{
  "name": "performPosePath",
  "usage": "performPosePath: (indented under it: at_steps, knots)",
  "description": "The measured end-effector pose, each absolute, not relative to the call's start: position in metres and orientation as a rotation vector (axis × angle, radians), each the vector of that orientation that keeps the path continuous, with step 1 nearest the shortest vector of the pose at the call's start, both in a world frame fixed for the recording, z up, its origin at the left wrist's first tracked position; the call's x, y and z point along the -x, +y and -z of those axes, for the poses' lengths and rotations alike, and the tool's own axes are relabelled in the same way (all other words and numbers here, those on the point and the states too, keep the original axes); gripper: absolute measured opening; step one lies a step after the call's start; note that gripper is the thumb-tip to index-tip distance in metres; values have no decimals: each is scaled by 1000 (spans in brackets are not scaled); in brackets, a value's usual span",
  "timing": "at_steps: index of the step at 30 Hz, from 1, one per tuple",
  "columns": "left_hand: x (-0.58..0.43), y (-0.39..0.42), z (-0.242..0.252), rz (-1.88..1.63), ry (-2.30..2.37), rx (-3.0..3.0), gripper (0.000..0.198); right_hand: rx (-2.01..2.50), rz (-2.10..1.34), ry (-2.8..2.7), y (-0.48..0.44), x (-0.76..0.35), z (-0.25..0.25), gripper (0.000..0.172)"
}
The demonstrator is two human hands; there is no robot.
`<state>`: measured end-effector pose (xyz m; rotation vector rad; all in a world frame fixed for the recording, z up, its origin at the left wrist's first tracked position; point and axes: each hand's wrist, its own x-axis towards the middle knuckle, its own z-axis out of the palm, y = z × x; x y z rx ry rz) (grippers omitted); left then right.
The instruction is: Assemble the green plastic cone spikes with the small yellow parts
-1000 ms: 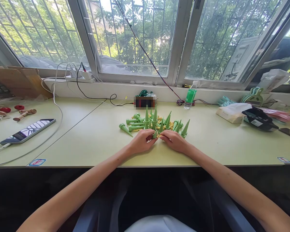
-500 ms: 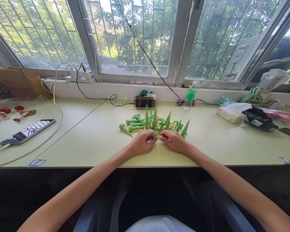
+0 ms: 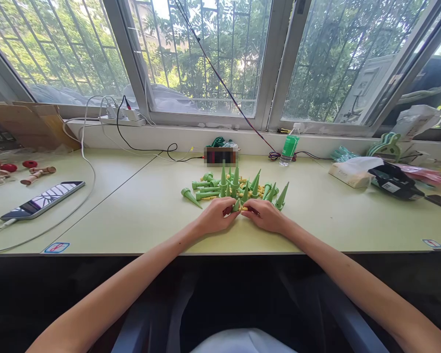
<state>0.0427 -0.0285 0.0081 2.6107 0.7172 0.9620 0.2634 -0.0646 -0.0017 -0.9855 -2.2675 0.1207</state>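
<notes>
Close to the table's front, my left hand [image 3: 216,214] is closed around a green plastic watering spike [image 3: 236,205], its pointed end tilted up. My right hand [image 3: 265,214] pinches a small yellow valve piece [image 3: 243,209] that meets the spike between both hands. Whether the two parts are joined cannot be made out. Just beyond my fingers lies a heap of similar green spikes [image 3: 208,194]; some stand point up, others lie on their sides. Small yellow pieces [image 3: 244,181] are scattered among them.
A phone [image 3: 42,201] on a white charging cable and wooden toys [image 3: 37,175] lie left. Behind the heap are a pixelated dark object [image 3: 220,156] and a green-labelled bottle [image 3: 289,145]. A tissue pack [image 3: 353,172] and black package [image 3: 395,181] sit right.
The right fingers have shifted slightly on the yellow piece, and more of it shows between the hands. The left hand and the heap look the same.
</notes>
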Motion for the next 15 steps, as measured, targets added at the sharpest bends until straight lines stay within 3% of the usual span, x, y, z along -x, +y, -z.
performPosePath:
  at_steps: [12,15]
  knots:
    - [-43,-29,-8,-996,670,-2582,22,1025,-28,-2341,-62,-264,3,41]
    - [-43,-29,-8,-1010,669,-2573,22,1038,-68,-2328,-64,-264,2,36]
